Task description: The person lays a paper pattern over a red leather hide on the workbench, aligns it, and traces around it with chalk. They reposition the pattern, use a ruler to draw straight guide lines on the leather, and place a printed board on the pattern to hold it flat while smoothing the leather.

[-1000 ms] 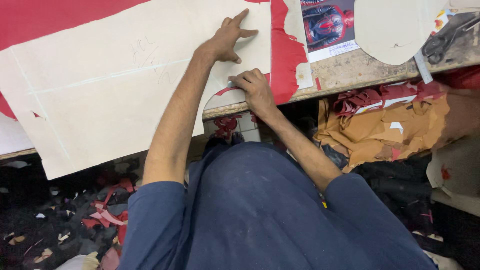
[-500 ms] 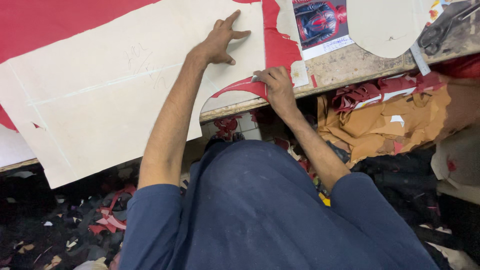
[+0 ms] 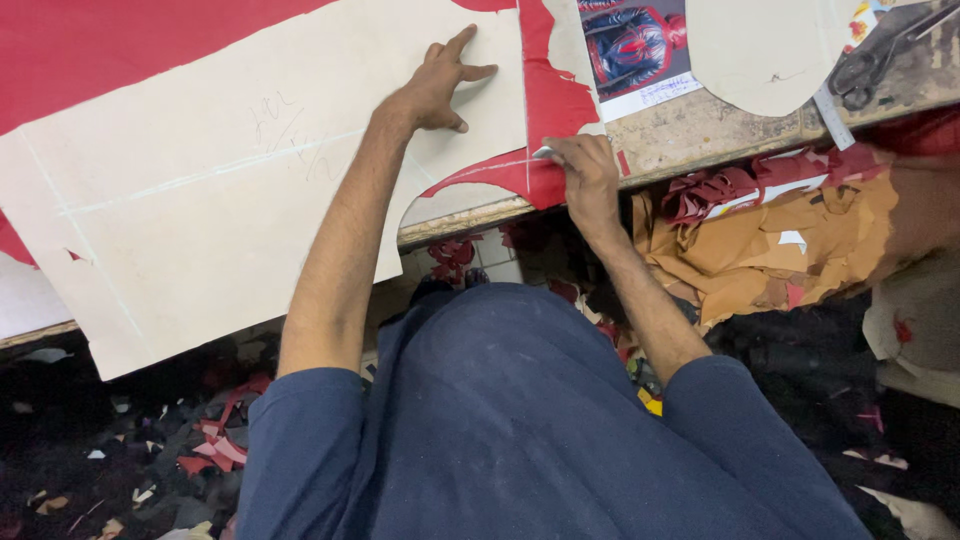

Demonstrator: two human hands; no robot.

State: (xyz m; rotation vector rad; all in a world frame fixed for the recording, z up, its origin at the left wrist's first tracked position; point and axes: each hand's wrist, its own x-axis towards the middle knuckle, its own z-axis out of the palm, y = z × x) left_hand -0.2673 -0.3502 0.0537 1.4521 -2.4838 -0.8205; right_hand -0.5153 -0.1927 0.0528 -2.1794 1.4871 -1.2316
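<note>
While spread left hand (image 3: 440, 88) pins the template (image 3: 230, 190), right hand (image 3: 585, 175) pinches a marker (image 3: 543, 153) (mostly hidden).

Two cardboard templates (image 3: 200, 200) (image 3: 760, 50), one red sheet (image 3: 550, 110), one pair of scissors (image 3: 865, 70).

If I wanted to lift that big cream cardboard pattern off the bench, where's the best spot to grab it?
Probably the lower left corner of the cardboard pattern, coming from the near side. That part juts past the workbench edge, so fingers could slip under it. The left hand presses the far end flat on the red material.
</note>
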